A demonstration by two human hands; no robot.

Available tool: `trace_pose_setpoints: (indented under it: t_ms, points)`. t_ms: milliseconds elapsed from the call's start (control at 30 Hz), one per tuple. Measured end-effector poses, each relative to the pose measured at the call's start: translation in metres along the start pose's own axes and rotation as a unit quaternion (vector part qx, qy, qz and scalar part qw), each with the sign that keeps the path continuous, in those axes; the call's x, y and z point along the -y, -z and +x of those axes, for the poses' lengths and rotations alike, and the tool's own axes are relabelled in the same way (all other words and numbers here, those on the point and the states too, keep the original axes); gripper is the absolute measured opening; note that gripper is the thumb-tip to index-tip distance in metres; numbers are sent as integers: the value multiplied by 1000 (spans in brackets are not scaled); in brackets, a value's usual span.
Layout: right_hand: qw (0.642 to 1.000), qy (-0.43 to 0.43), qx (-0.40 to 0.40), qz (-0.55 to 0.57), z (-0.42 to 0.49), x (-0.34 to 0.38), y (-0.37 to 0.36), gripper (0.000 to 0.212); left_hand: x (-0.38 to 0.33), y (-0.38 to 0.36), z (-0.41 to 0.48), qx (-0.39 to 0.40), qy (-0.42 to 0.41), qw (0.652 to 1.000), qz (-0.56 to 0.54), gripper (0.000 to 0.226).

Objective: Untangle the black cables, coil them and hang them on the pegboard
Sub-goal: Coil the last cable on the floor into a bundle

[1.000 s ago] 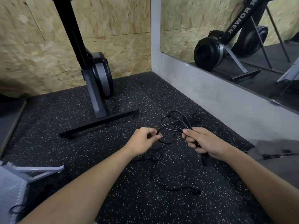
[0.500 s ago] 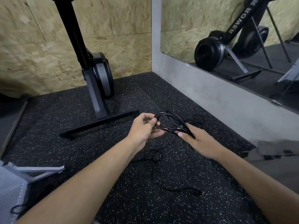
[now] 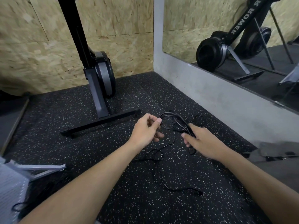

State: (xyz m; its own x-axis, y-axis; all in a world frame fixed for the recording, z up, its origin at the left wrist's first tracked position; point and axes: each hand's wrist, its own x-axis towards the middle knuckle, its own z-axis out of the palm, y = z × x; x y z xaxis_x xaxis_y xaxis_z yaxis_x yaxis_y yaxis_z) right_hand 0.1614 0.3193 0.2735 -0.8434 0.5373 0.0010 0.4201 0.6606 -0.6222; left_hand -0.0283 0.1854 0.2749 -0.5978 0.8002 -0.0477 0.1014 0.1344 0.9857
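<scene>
A bundle of black cable loops [image 3: 175, 121] hangs between my two hands above the speckled floor. My right hand [image 3: 204, 143] grips the loops at their near end. My left hand [image 3: 146, 130] pinches one strand at the far left side of the loops between thumb and fingers. From the bundle a loose black cable tail [image 3: 163, 178] trails down over the floor toward me and ends in a plug [image 3: 201, 193]. A small tangle [image 3: 155, 155] lies under my left wrist. More black cable [image 3: 199, 118] lies on the floor behind the loops.
A rower's foot bar [image 3: 100, 122] and flywheel [image 3: 103, 73] stand just left of my hands. A concrete ledge [image 3: 226, 101] under a mirror runs along the right. A white perforated board with a grey leg [image 3: 40, 168] and another black cable [image 3: 19, 206] sits at the lower left.
My right hand has drawn back toward me along the loops and closed round them. My left hand shifted slightly, still pinching a strand.
</scene>
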Motion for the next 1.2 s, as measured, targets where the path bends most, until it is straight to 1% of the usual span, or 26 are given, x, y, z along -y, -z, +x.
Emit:
trace_pose_setpoints:
  t_ms: [67,133,167,267,333,400,467,567,633,700,767,867,933,1000,1067,1133,1200]
  points:
    - [998,-8,-35,45,0,5,3,18,2,-3,-1,15,12,1000,-9,20]
    - [997,-6,-57,54,1,11,5,24,8,-8,-2,67,27,997,25,16]
    - [997,0,-59,53,1,14,7,27,12,-10,-2,108,25,992,65,21]
    - [995,33,-60,69,1,25,11,27,21,-20,-4,227,-17,955,190,56]
    - [993,61,-62,83,2,34,13,26,23,-27,-6,259,-26,943,210,69]
    - [988,72,-54,125,3,41,14,25,22,-32,-8,285,-30,935,207,66]
    - [983,77,-52,157,3,44,16,27,23,-35,-8,302,-47,925,224,57]
    - [979,62,-61,186,2,44,19,29,31,-32,-3,289,-64,917,267,28]
    - [974,39,-82,207,3,40,20,28,41,-26,1,286,-56,915,277,16]
    - [972,7,-99,214,5,34,20,27,46,-21,2,277,-53,914,292,16]
    - [971,-24,-118,205,7,26,18,29,50,-16,3,260,-67,905,330,19]
    - [969,-75,-163,171,12,11,20,33,50,-6,7,250,-68,882,394,9]
    - [972,-101,-168,130,13,0,23,32,49,3,11,238,-54,878,411,5]
    - [980,-129,-131,80,12,-9,22,28,46,9,13,208,-78,877,425,8]
    - [985,-150,-74,34,10,-14,17,27,37,8,12,188,-146,872,427,6]
    - [988,-151,-23,10,8,-13,10,35,26,1,8,171,-227,863,418,9]
    - [989,-145,12,-1,6,-8,6,47,17,-6,5,143,-290,859,398,10]
